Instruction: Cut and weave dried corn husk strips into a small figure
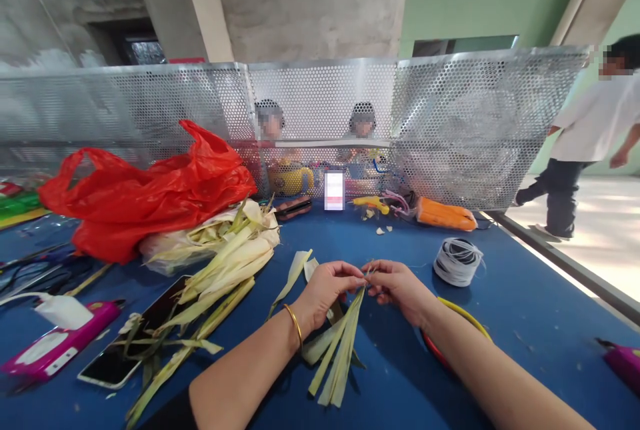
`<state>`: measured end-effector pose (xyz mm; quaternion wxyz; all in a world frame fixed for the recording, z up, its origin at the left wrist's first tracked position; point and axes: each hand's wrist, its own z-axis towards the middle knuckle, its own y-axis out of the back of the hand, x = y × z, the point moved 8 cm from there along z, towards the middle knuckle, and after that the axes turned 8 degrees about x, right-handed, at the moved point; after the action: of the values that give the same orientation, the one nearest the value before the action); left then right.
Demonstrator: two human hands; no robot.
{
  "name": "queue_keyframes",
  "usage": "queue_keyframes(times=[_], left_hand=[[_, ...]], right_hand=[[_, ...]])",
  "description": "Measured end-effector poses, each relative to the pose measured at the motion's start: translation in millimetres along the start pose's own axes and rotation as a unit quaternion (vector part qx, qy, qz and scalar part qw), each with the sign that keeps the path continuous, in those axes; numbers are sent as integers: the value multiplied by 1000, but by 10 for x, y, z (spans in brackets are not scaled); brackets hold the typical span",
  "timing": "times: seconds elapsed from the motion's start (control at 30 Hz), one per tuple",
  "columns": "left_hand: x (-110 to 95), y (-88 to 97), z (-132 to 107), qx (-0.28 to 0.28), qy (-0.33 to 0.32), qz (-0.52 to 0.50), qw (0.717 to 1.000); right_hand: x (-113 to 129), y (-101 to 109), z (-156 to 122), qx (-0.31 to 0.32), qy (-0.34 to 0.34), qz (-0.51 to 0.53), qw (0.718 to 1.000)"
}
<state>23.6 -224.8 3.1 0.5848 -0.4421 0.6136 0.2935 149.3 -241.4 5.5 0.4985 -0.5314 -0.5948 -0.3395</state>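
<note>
My left hand [334, 290], with a gold bangle at its wrist, is closed in a pinch on the gathered top of a bundle of corn husk strips [345, 357]. The strips fan out downward over the table. Fingertips of my right hand [393, 287] are pinched together at the same gathered end, touching the left fingertips. Whatever fine piece lies between the right fingers is too small to make out. Behind my left hand lies a loose husk leaf [293, 277]. A roll of white wire [457, 262] stands beyond my right forearm, over a yellow and red ring [465, 317].
At left lie a pile of corn husks [235, 257], a red plastic bag [155, 190], a phone [115, 360] and a magenta power strip [65, 343]. A yellow glue gun [370, 203] and an orange packet [445, 214] lie before the perforated metal screen [320, 90]. People are beyond it.
</note>
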Motion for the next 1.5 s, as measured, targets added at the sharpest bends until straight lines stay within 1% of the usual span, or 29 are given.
queue_keyframes(times=[0.1,0.17,0.27,0.33,0.43,0.5,0.6,0.77,0.97,1.23,1.37,1.43,1.5], left_hand=[[-91,31,-3,-27,-45,58,997],[-192,43,-35,-54,-89,131,986],[-345,9,-122,-92,-149,266,948],[-404,-17,-178,-115,-172,329,921],[-424,-35,-220,-132,-185,379,897],[-413,-35,-222,-134,-187,397,889],[-405,-11,-224,-145,-191,400,884],[-459,-15,-257,-157,-229,385,880],[-453,10,-248,-165,-237,367,884],[-427,24,-223,-160,-232,353,892],[-429,37,-223,-154,-228,347,897],[-420,61,-211,-152,-218,347,899],[-398,101,-186,-155,-191,357,901]], right_hand=[[-11,18,9,-12,-5,6,1000],[-10,2,7,-11,-3,12,1000],[7,-42,2,1,14,19,1000],[23,-84,1,19,31,21,999],[11,-124,1,27,34,17,999],[-4,-110,-1,7,27,15,999],[1,-67,-14,-23,22,15,999],[-3,-63,-30,10,-12,-1,1000],[-24,-27,-20,7,-17,-16,1000],[-2,-11,28,-7,26,-7,1000],[96,25,12,-27,71,-21,997],[152,58,-3,-39,93,-25,995],[208,107,-17,-55,113,-32,992]])
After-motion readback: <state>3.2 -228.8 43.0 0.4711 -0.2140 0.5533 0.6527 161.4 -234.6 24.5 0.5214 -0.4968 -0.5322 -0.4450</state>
